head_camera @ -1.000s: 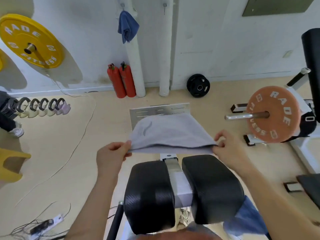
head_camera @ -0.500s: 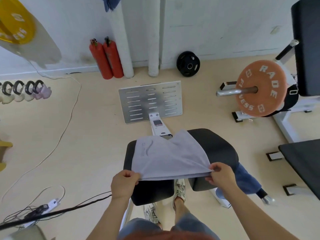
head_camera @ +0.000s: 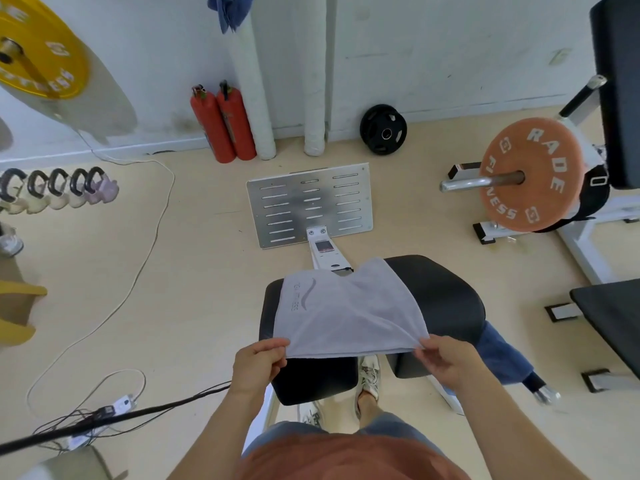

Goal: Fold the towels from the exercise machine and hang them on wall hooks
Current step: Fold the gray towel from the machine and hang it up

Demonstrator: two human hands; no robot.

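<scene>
Pinching the grey towel [head_camera: 346,313] at its two near corners, our left hand [head_camera: 258,367] and right hand [head_camera: 446,363] sit well apart, each with thumb and fingers closed on the cloth. The grey towel is spread over the left and middle of the pads [head_camera: 446,299]. Its far part drapes on them and its near edge is lifted just clear of them. That near edge seems doubled, so we take it as folded once.

We judge it light, soft and limp, so it will sag wherever we let go. The corners are the place to hold, with both layers caught together and the edge taut between the hands for the next fold.

A blue towel [head_camera: 502,355] hangs off the right side of the pads, unfolded as far as we can see. Beyond the pads lies the footplate [head_camera: 311,206]. Farther beyond them, high on the wall, a hung towel [head_camera: 230,8] shows, with its hook out of sight.
</scene>
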